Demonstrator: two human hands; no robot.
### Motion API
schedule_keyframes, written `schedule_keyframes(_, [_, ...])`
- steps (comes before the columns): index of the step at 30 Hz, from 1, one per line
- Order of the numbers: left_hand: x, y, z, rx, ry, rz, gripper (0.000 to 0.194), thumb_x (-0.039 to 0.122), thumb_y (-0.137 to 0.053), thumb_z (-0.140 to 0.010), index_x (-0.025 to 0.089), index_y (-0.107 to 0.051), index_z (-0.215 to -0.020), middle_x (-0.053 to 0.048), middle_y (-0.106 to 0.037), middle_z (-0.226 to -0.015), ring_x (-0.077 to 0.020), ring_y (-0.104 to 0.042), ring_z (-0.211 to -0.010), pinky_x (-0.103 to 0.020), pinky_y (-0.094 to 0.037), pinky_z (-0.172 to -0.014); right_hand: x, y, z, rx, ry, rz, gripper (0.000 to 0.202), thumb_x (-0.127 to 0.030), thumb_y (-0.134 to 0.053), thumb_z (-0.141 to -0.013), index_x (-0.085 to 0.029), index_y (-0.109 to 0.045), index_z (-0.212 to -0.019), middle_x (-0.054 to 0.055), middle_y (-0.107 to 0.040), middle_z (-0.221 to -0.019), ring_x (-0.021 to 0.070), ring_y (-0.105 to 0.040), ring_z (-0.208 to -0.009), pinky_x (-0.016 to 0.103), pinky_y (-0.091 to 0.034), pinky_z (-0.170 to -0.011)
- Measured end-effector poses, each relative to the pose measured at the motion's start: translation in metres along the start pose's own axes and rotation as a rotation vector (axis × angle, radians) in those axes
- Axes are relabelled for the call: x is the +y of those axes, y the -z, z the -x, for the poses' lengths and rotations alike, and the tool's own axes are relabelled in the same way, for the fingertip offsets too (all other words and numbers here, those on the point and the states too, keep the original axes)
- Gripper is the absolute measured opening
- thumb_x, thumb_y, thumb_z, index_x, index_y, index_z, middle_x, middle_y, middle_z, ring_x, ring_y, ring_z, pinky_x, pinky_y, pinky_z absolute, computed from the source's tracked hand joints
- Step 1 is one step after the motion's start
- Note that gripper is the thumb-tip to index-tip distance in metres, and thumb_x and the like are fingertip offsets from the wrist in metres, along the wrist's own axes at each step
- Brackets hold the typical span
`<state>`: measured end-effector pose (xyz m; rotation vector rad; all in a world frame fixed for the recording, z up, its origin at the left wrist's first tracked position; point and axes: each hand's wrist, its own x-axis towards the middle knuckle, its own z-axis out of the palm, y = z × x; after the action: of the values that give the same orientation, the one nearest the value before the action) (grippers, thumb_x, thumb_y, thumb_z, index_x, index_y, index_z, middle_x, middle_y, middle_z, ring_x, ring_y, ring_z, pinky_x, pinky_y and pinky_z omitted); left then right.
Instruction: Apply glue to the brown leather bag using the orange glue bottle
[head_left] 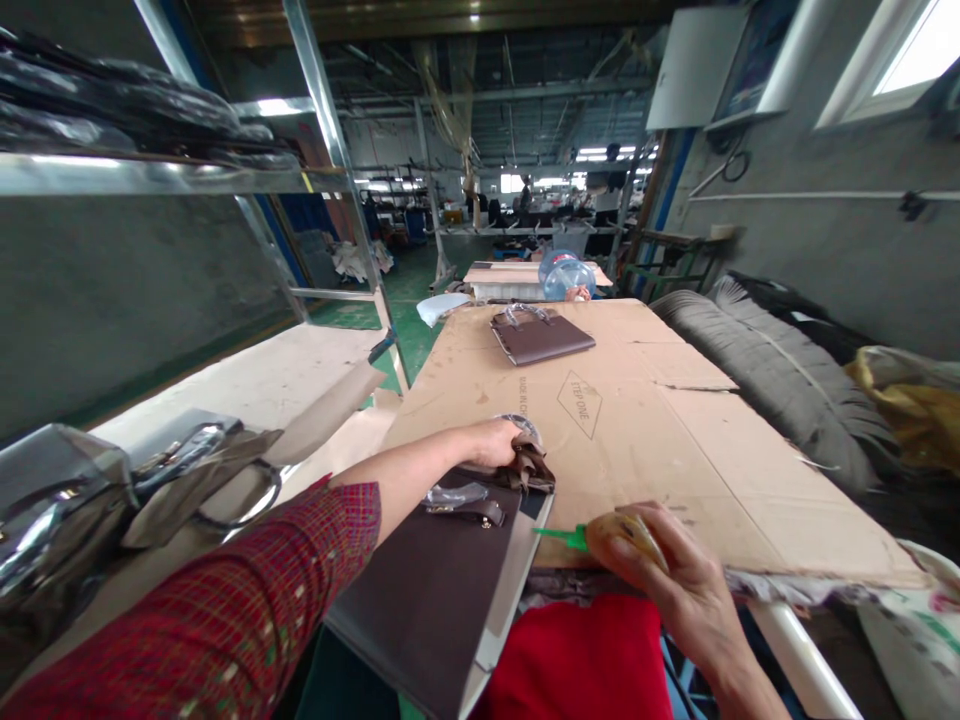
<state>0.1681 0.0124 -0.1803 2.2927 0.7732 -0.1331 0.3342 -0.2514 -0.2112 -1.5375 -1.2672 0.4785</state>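
Red sleeve (pixel 225 620) nearest me; my left hand (pixel 491 442) grips the handle of a brown bag (pixel 431 590) at the tabletop (pixel 660 430) edge. My right hand (pixel 675 575) clutches a tape roll (pixel 622 535). I judge wrapping the handle is underway; next needs tape pulled across. Two bags on the cardboard, one far (pixel 541 336).

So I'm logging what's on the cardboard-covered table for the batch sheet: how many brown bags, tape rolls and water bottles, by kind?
Flat dark brown leather handbags: 2, one under the left hand at, one farther up
Clear tape roll with green tab: 1, in the right hand
Large blue water bottles: 2
Total: 5
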Motion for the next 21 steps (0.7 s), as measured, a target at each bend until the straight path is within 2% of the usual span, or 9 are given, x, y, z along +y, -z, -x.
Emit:
schedule_keyframes(2, [0.001, 0.001, 0.001, -0.007, 0.001, -0.008, 0.031, 0.002, -0.064, -0.073, 0.018, -0.080, -0.095, -0.003, -0.079, -0.087, -0.0177, -0.070, -0.081, -0.027, -0.055, -0.079, 0.005, 0.001, -0.003, -0.022, 0.015, 0.009, 0.024, -0.048, -0.063, -0.097, -0.026, -0.072, -0.101, 0.003, -0.071, -0.100, 0.0247, -0.066, -0.090, 0.033, -0.049, -0.078])
schedule_keyframes(5, [0.001, 0.001, 0.000, 0.002, 0.013, -0.022, 0.027, 0.004, -0.066, -0.073, 0.017, -0.081, -0.091, -0.003, -0.079, -0.088, -0.0187, -0.070, -0.082, -0.027, -0.054, -0.079, 0.016, 0.001, -0.010, 0.096, 0.075, 0.061, 0.024, -0.047, -0.066, -0.096, -0.026, -0.072, -0.107, 0.005, -0.071, -0.106, 0.0259, -0.067, -0.097, 0.033, -0.050, -0.080])
schedule_keyframes(8, [0.000, 0.000, -0.002, 0.001, 0.003, -0.020, 0.034, 0.002, -0.065, -0.073, 0.019, -0.081, -0.097, -0.002, -0.080, -0.094, -0.0183, -0.070, -0.087, -0.026, -0.054, -0.079, 0.026, 0.000, -0.014, 0.162, 0.112, 0.105, 0.026, -0.047, -0.067, -0.096, -0.025, -0.071, -0.109, 0.006, -0.070, -0.108, 0.0258, -0.067, -0.099, 0.034, -0.050, -0.082])
schedule_keyframes(10, [0.000, 0.000, -0.002, -0.005, -0.002, -0.020, 0.036, 0.000, -0.064, -0.073, 0.019, -0.081, -0.098, -0.002, -0.080, -0.095, -0.0182, -0.071, -0.089, -0.026, -0.053, -0.080, 0.029, 0.002, -0.015, 0.143, 0.095, 0.106, 0.027, -0.048, -0.066, -0.097, -0.025, -0.071, -0.109, 0.006, -0.070, -0.108, 0.0251, -0.067, -0.099, 0.033, -0.050, -0.083])
schedule_keyframes(14, [0.001, 0.001, -0.001, -0.005, 0.006, -0.038, 0.031, 0.001, -0.065, -0.073, 0.019, -0.081, -0.093, -0.002, -0.079, -0.091, -0.0187, -0.070, -0.085, -0.026, -0.052, -0.079, 0.028, 0.005, -0.014, 0.008, 0.010, 0.037, 0.028, -0.051, -0.063, -0.098, -0.026, -0.070, -0.109, 0.003, -0.069, -0.105, 0.0232, -0.066, -0.095, 0.032, -0.048, -0.081])
schedule_keyframes(18, [0.002, 0.001, 0.000, 0.006, 0.019, -0.051, 0.028, 0.003, -0.067, -0.073, 0.018, -0.080, -0.091, -0.002, -0.078, -0.087, -0.0176, -0.068, -0.080, -0.026, -0.051, -0.076, 0.027, 0.003, -0.017, 0.110, 0.029, 0.051, 0.029, -0.051, -0.066, -0.096, -0.025, -0.071, -0.107, 0.004, -0.070, -0.107, 0.0250, -0.065, -0.100, 0.034, -0.047, -0.085])
schedule_keyframes(21, [0.002, 0.000, 0.000, 0.009, 0.014, -0.044, 0.030, 0.001, -0.066, -0.072, 0.018, -0.080, -0.093, -0.002, -0.079, -0.089, -0.0172, -0.069, -0.082, -0.024, -0.052, -0.074, 0.027, 0.003, -0.017, 0.046, -0.014, 0.024, 0.030, -0.052, -0.066, -0.095, -0.025, -0.071, -0.107, 0.003, -0.070, -0.106, 0.0246, -0.066, -0.098, 0.034, -0.047, -0.083])
